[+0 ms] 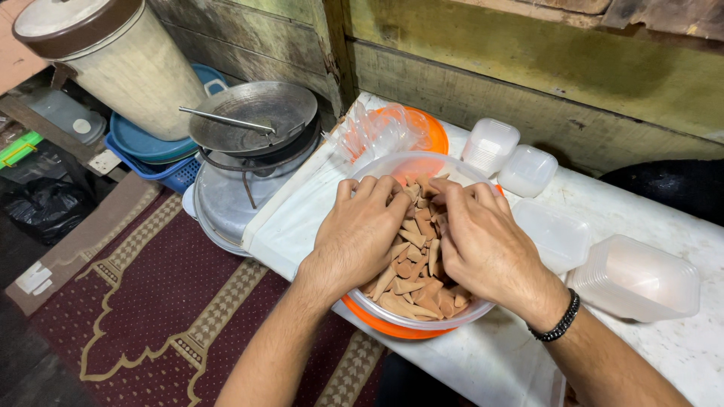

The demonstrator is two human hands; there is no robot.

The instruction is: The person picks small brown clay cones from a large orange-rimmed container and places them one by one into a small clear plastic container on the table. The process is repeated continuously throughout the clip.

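A white cloth-covered surface (679, 347) carries a clear plastic bowl (392, 169) set on an orange plate (377, 324). Brown cone-shaped pastries (415, 264) are heaped in the bowl; they look light, stiff and brittle, best gathered loosely. The left hand (358, 234) and right hand (483, 241) are pressed into them, fingertips buried, so the grip cannot be made out.

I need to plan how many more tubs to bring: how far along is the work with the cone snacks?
Done: nothing looks packed; the clear tubs and the stacked tubs show no cones inside. In hand: left hand and right hand are both buried in the cone snacks in the clear bowl. Left: seemingly the whole bowlful.
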